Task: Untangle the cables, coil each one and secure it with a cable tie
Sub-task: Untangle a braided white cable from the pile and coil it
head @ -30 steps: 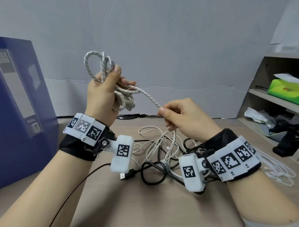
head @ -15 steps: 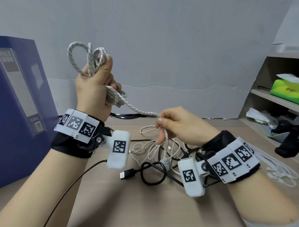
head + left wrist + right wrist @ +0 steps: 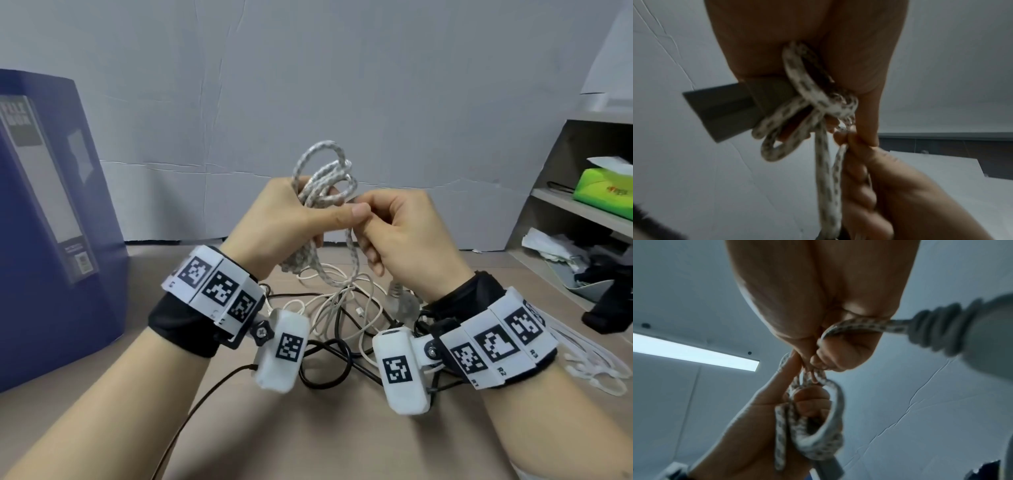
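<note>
1. Head view. Left hand (image 3: 274, 219): fingers curled round a bundle of loops of the braided cable (image 3: 325, 178), white with grey flecks, held up above the table (image 3: 325, 438). Right hand (image 3: 407, 233): thumb and fingers pinching a strand of the same cable beside the left thumb. Grey plug (image 3: 402, 305) hangs under the right hand. Pile of cables (image 3: 342, 322), white and black, lies on the table below the hands. White cable ties (image 3: 596, 373) lie at the table's right edge. Blue file box (image 3: 44, 219) stands left; its label is blurred, seemingly "FILE BOX". Green tissue box (image 3: 606, 188) on a shelf; red print unreadable. Right wristband tags read "R1", "R2", "R3".
2. Left wrist view. Cable loops against the left palm; right fingers (image 3: 859, 191) curled round two strands.
3. Right wrist view. Cable runs from the pinch to the plug's ribbed collar (image 3: 937, 334).
</note>
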`<state>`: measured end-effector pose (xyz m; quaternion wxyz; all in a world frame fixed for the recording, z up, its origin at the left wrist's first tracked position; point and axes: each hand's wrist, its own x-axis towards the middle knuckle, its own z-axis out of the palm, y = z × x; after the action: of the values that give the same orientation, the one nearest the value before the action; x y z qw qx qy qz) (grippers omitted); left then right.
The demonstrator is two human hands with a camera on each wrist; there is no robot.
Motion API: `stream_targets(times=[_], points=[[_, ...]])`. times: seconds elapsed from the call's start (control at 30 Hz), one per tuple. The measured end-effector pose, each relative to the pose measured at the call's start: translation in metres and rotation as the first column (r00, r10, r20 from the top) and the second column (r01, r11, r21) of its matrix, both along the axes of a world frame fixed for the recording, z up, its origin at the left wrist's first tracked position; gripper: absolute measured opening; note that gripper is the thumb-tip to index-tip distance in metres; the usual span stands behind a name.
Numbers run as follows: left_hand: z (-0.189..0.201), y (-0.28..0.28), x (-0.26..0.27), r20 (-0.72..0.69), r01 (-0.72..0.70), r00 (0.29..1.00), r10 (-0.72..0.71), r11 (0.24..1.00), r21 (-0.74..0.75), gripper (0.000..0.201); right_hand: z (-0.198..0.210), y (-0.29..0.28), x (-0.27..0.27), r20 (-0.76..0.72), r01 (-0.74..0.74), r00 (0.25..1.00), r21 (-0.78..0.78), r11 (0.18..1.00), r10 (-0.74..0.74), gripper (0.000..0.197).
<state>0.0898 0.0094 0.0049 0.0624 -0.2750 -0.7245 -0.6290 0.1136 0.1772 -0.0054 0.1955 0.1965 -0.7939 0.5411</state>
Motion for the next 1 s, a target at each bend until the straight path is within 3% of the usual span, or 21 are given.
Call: stream_targets(times=[0.27,0.57,0.83,1.0], points=[[-0.002,0.000,-0.001,0.004,0.132,0.991,-0.132,0.990,-0.051,0.022,0.002,0.002,-0.001,0.070,-0.084,0.993,-0.180,0.980,0.098,0.016],[-0.002,-0.008,-0.007,0.086,0.133,0.988,-0.126,0.988,-0.080,0.037,-0.001,0.001,-0.004,0.085,-0.086,0.991,-0.190,0.978,0.104,0.018],[-0.001,-0.014,-0.009,0.004,0.075,0.997,-0.075,0.991,-0.110,0.015,0.000,0.001,-0.002,0.090,-0.116,0.987,-0.197,0.973,0.135,0.007],[-0.001,-0.018,-0.017,-0.011,-0.073,0.997,0.074,0.996,0.051,0.009,-0.002,0.005,-0.006,0.076,-0.020,0.997,-0.067,0.998,0.025,0.025]])
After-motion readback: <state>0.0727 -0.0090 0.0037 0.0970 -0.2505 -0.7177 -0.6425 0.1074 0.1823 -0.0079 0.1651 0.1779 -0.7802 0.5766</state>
